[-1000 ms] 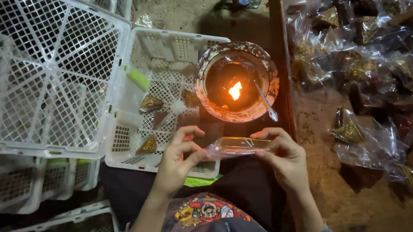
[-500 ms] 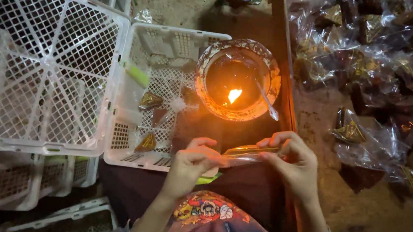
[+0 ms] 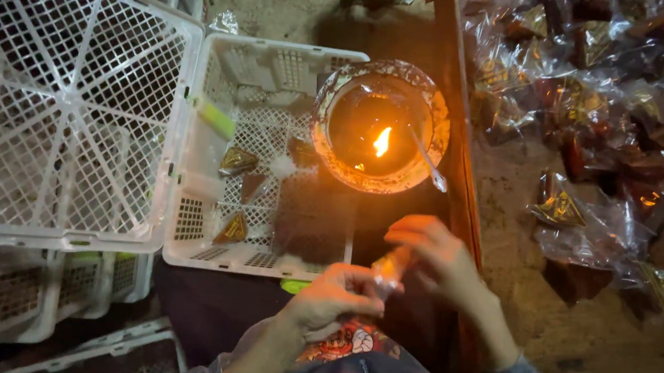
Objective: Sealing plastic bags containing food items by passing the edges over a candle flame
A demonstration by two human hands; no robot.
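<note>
Both my hands hold a small clear plastic packet (image 3: 389,267) over my lap, below a round oil lamp bowl (image 3: 381,126) with a burning flame. My left hand (image 3: 333,297) pinches the packet's lower end. My right hand (image 3: 431,253) grips its upper end, fingers curled and blurred by motion. A thin stick (image 3: 427,161) leans over the bowl's right rim. The bowl sits on the corner of a white plastic crate (image 3: 265,157), where a few small triangular wrapped pieces (image 3: 238,161) lie.
A large upturned white lattice crate (image 3: 69,111) stands at left, with more crates below it. A wooden edge (image 3: 459,173) runs down beside the bowl. Several clear-wrapped dark packets (image 3: 590,112) lie heaped on the ground at right.
The packet was held flat and stretched between both hands; now the hands have come close together, lower and nearer my body, and the packet stands bunched between them.
</note>
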